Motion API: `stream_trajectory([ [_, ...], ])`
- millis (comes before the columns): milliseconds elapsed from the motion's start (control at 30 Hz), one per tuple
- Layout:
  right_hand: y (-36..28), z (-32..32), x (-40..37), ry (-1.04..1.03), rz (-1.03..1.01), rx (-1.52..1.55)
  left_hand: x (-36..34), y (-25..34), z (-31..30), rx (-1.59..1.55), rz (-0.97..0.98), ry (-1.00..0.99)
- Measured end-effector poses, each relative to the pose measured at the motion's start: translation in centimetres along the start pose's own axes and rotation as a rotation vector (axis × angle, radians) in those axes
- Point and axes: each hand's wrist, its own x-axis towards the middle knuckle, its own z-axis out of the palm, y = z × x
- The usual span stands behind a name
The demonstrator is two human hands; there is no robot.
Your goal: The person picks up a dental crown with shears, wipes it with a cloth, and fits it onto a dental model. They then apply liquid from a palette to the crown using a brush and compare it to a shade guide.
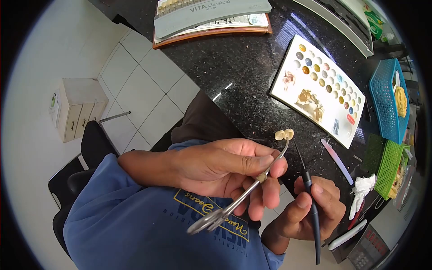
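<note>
My left hand (229,168) is wrapped round metal locking forceps (243,196), whose loop handles point down toward the blue shirt. At the forceps' tip sit small cream-coloured tooth crowns (284,134). In my right hand (321,204) a thin brush with a dark handle (313,216) is pinched between thumb and fingers. The brush's fine tip points up, close to the right side of the crowns; whether it touches them I cannot tell.
On the dark speckled counter (234,67) lie a white paint palette (292,92), a grey shade guide (211,15), a pink-purple file (336,162) and crumpled tissue (362,189). Blue (382,103) and green (388,168) baskets stand at the right.
</note>
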Motion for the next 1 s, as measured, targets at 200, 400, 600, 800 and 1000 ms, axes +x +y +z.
stream_trajectory([
  [200, -0.2, 0.6, 0.3, 0.069, 0.048, -0.012, -0.1, 0.2, 0.1, -0.052, -0.022, -0.023],
  [400, -0.4, 0.9, 0.5, 0.113, 0.083, -0.038, -0.2, 0.4, 0.7, -0.083, -0.032, 0.03],
  [600, -0.8, 1.4, 0.7, 0.283, 0.217, -0.025, -0.3, 0.5, 1.2, -0.124, -0.038, 0.054],
  [800, -0.4, 1.8, 0.7, 0.307, 0.121, -0.062, 0.2, -0.2, -1.6, -0.097, -0.014, -0.175],
  [1000, -0.6, 2.0, 0.5, 0.248, 0.077, -0.126, 0.2, -0.2, -1.3, -0.076, 0.016, -0.18],
])
